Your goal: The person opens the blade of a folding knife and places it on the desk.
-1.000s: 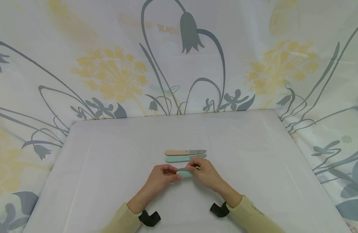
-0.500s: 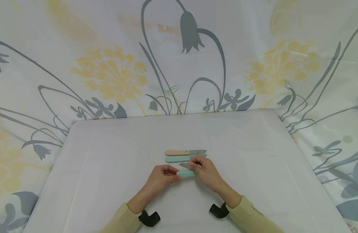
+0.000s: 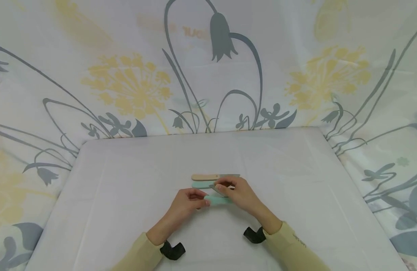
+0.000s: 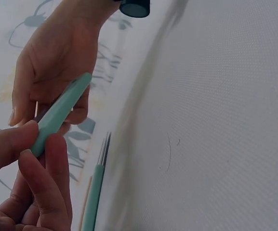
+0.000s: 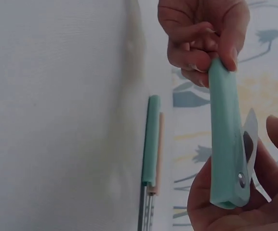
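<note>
A folding knife with a mint green handle (image 3: pixel 217 200) is held above the white table between both hands. My left hand (image 3: pixel 186 203) pinches the handle's left end between thumb and fingers, as the left wrist view also shows. My right hand (image 3: pixel 241 194) is at the pivot end and pinches the blade (image 5: pixel 250 137), which stands partly swung out at an angle to the handle. Just beyond lie two unfolded knives side by side, one with a mint handle (image 3: pixel 201 184), the other with a tan handle (image 3: pixel 205 177). The right hand covers the mint one's blade in the head view.
The white-covered table (image 3: pixel 133 169) extends around the hands. A floral curtain (image 3: pixel 133 86) rises behind it and at both sides. Black wrist pieces (image 3: pixel 172 251) hang by both sleeves.
The knife's blade has swung farther out from its handle, moved by the right hand. Both hands have shifted slightly away from the body. The two knives on the table lie where they were.
</note>
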{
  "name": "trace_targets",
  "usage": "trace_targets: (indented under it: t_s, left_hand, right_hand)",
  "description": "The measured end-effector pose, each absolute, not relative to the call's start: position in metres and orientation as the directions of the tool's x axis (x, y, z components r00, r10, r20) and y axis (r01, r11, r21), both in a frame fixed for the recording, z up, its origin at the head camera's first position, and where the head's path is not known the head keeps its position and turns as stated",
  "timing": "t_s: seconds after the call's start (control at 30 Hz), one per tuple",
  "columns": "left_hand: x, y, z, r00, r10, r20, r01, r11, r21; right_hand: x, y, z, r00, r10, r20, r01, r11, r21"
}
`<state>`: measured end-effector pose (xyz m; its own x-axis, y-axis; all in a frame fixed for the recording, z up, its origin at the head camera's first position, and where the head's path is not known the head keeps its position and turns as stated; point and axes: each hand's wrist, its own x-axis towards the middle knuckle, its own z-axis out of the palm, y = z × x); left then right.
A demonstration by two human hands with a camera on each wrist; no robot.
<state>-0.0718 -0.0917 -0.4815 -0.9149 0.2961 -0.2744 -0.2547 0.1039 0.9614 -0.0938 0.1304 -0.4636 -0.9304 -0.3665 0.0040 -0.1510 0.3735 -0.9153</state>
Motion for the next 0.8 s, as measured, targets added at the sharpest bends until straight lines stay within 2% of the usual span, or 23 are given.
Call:
trace_targets:
  t_s: [0.2, 0.5, 0.8]
  left_hand:
    - [-0.0699, -0.0914, -0.4832, -0.909, 0.311, -0.278, -0.260, 0.099, 0.961]
    - [-0.0710, -0.0905, -0.4863, -0.909, 0.324, -0.261, -0.239, 0.109, 0.965]
    - [-0.0712, -0.0890, -0.4854, -0.911, 0.307, -0.275, -0.244, 0.137, 0.960]
  right_hand:
    - [-0.1014, 0.1277, -0.4591, -0.895, -0.446, -0.002, -0.192, 0.390, -0.901]
    - [-0.1024, 0.1231, -0.4625, -0.907, -0.422, -0.009, -0.177, 0.401, -0.899]
    - [-0.1027, 0.1240, -0.4634, -0.884, -0.467, -0.021, -0.184, 0.388, -0.903]
